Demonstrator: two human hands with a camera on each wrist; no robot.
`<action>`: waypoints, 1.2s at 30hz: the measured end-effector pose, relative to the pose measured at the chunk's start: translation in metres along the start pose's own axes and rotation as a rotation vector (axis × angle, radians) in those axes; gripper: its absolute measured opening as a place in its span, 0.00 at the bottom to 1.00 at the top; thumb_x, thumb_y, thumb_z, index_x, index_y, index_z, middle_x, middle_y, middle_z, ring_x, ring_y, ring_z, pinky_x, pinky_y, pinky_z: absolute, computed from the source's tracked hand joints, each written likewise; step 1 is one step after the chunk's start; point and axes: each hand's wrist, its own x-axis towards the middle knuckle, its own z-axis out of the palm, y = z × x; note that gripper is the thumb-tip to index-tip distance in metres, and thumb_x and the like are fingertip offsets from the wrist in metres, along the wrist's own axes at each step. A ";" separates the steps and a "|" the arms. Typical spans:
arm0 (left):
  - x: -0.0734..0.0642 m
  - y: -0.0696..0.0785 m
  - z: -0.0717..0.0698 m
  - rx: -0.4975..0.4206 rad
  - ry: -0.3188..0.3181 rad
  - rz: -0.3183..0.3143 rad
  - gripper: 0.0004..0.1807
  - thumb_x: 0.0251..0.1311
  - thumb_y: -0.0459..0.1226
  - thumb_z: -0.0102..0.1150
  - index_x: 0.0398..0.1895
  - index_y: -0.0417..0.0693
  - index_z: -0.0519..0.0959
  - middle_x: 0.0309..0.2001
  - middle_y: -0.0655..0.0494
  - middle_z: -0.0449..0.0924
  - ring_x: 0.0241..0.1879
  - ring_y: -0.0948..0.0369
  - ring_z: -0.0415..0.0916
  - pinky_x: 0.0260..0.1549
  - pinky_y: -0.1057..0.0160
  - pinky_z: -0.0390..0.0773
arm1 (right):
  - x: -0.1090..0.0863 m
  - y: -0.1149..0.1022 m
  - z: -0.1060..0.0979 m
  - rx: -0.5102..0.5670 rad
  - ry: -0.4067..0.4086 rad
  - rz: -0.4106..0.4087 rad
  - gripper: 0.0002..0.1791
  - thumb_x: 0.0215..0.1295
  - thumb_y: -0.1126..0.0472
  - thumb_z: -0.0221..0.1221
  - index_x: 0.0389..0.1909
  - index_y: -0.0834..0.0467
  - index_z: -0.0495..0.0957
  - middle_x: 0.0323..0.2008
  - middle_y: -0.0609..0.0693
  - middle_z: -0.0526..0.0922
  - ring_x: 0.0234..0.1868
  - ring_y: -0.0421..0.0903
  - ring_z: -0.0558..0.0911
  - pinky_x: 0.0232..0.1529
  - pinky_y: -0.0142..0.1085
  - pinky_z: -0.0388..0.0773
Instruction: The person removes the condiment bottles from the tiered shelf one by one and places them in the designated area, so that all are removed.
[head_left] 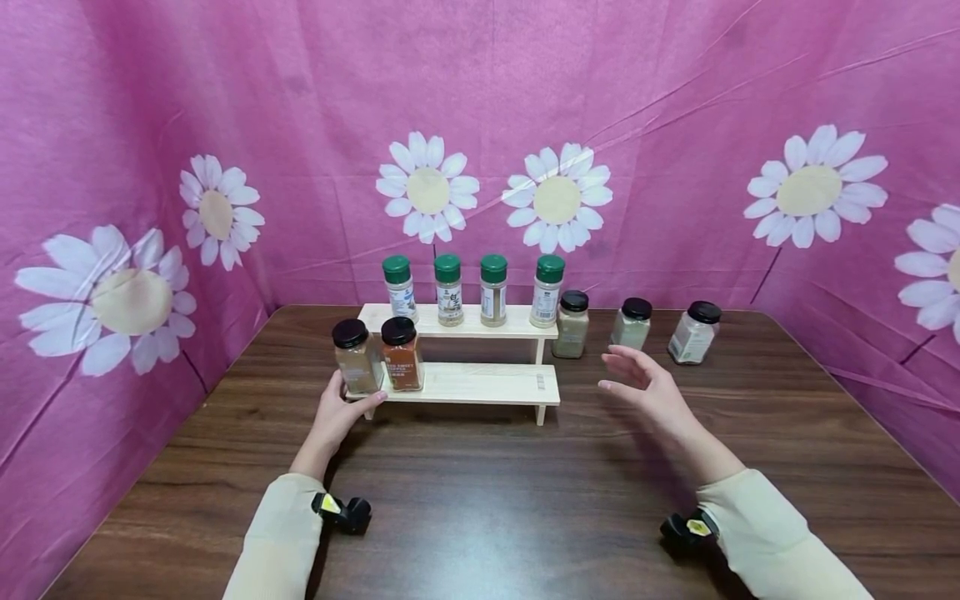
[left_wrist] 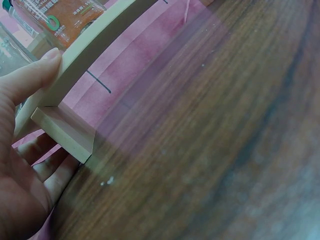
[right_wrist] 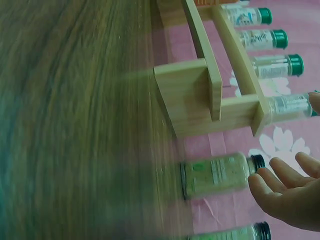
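A two-tier wooden rack [head_left: 480, 384] stands on the table. My left hand [head_left: 341, 417] grips the left end of its lower tier; in the left wrist view the thumb [left_wrist: 42, 70] lies at the board's front edge, with the fingers around the rack's leg [left_wrist: 65, 132]. On that tier, close by, stand a brown spice jar [head_left: 358, 367] and a red-orange spice jar [head_left: 403, 367], both black-lidded. My right hand [head_left: 648, 387] hovers empty to the right of the rack, fingers apart, in front of a black-lidded jar of pale green contents [head_left: 632, 325].
Several green-capped spice shakers [head_left: 450, 296] line the upper tier. Beside the rack's right end stands a greenish jar [head_left: 572, 329] with a black lid; farther right is a white-labelled jar [head_left: 692, 337]. A pink flowered cloth [head_left: 480, 100] hangs behind the brown table [head_left: 480, 500].
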 end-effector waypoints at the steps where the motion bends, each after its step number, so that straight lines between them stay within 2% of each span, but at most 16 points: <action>1: 0.000 0.000 0.000 -0.001 0.001 0.001 0.37 0.43 0.36 0.65 0.57 0.40 0.56 0.53 0.42 0.63 0.51 0.55 0.58 0.50 0.57 0.55 | 0.000 -0.001 0.002 -0.021 -0.003 0.003 0.28 0.51 0.69 0.59 0.54 0.67 0.61 0.44 0.44 0.73 0.48 0.39 0.70 0.42 0.26 0.67; 5: 0.000 -0.001 0.000 -0.015 0.006 0.007 0.37 0.42 0.34 0.65 0.56 0.41 0.57 0.53 0.43 0.64 0.51 0.55 0.59 0.50 0.58 0.55 | 0.003 -0.002 0.012 -0.060 -0.021 0.006 0.29 0.51 0.68 0.60 0.54 0.67 0.61 0.48 0.59 0.71 0.51 0.52 0.68 0.43 0.28 0.67; 8: -0.001 -0.001 0.000 -0.019 0.007 0.009 0.37 0.42 0.34 0.65 0.56 0.41 0.57 0.53 0.43 0.64 0.51 0.55 0.59 0.50 0.58 0.55 | 0.005 -0.003 0.019 -0.052 -0.044 0.001 0.30 0.50 0.69 0.59 0.54 0.68 0.60 0.50 0.66 0.68 0.50 0.50 0.69 0.43 0.29 0.68; 12: -0.001 0.000 -0.001 -0.017 0.003 0.011 0.37 0.43 0.35 0.65 0.57 0.40 0.57 0.53 0.43 0.63 0.51 0.55 0.58 0.50 0.58 0.55 | 0.008 -0.005 0.028 -0.054 -0.073 -0.001 0.30 0.49 0.70 0.60 0.54 0.68 0.61 0.49 0.66 0.69 0.48 0.45 0.71 0.41 0.29 0.69; 16: -0.001 0.001 -0.001 -0.010 -0.001 0.009 0.38 0.43 0.36 0.65 0.57 0.40 0.56 0.54 0.43 0.62 0.52 0.55 0.57 0.51 0.57 0.54 | 0.011 -0.007 0.037 -0.020 -0.107 -0.005 0.30 0.49 0.71 0.59 0.54 0.69 0.60 0.50 0.66 0.68 0.50 0.54 0.68 0.44 0.33 0.68; 20: -0.001 0.001 -0.001 -0.005 -0.003 0.005 0.38 0.43 0.36 0.65 0.58 0.40 0.56 0.54 0.43 0.61 0.53 0.54 0.57 0.51 0.57 0.53 | 0.013 -0.008 0.047 0.016 -0.145 -0.024 0.29 0.49 0.73 0.58 0.54 0.71 0.60 0.50 0.68 0.67 0.52 0.61 0.65 0.48 0.43 0.65; 23: -0.001 0.001 -0.001 -0.002 -0.004 0.003 0.38 0.43 0.36 0.65 0.57 0.40 0.56 0.54 0.43 0.62 0.53 0.54 0.57 0.51 0.57 0.53 | 0.015 -0.009 0.052 0.000 -0.163 -0.039 0.28 0.49 0.73 0.57 0.53 0.71 0.60 0.49 0.68 0.67 0.52 0.63 0.64 0.48 0.49 0.62; 31: -0.001 0.001 -0.001 0.001 -0.005 0.001 0.38 0.43 0.36 0.65 0.57 0.40 0.56 0.54 0.43 0.62 0.52 0.54 0.57 0.51 0.57 0.53 | 0.020 -0.007 0.069 0.037 -0.211 -0.021 0.28 0.49 0.73 0.58 0.54 0.70 0.61 0.50 0.69 0.66 0.52 0.64 0.64 0.47 0.47 0.65; 36: 0.000 0.002 -0.001 -0.001 -0.009 0.001 0.39 0.43 0.37 0.65 0.58 0.40 0.55 0.54 0.43 0.61 0.52 0.54 0.57 0.51 0.57 0.53 | 0.024 -0.005 0.083 0.054 -0.242 -0.050 0.28 0.48 0.74 0.58 0.53 0.70 0.61 0.49 0.70 0.66 0.51 0.65 0.64 0.48 0.49 0.64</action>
